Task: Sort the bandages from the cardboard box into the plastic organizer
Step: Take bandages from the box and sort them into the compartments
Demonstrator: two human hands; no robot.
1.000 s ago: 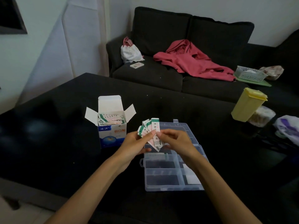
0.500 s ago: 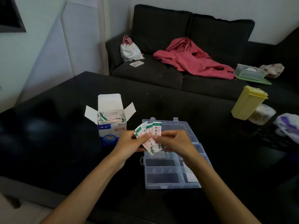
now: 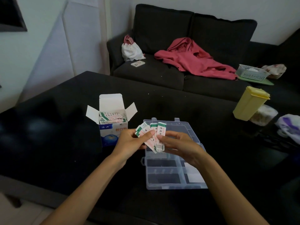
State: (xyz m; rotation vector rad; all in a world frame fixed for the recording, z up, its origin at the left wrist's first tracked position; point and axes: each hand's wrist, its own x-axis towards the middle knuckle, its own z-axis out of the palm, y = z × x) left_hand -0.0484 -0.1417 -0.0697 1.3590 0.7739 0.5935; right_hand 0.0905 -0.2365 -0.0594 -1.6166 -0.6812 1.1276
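A fan of wrapped bandages [image 3: 153, 137] is held above the far half of the plastic organizer [image 3: 174, 161], which lies open on the black bench [image 3: 56, 143] with its clear lid folded back away from the person. The fan is gripped by the left hand [image 3: 132, 140], thumb laid across the fronts of the strips, while the rightmost strip is pinched by the thumb and fingers of the right hand [image 3: 180, 144]. The organizer's near compartments are seen through the clear plastic; a pale sheet lies in the right-hand ones. Just to the left of the organizer stands the cardboard box [image 3: 112, 125], its flaps open and more bandages stacked loosely inside. At the far right of the bench a yellow container [image 3: 248, 103] stands tilted beside a clear tub [image 3: 263, 115]. Behind the bench, a red garment [image 3: 194, 59], a white bag [image 3: 131, 50] and a small basket [image 3: 250, 72] rest on the dark sofa [image 3: 162, 30]
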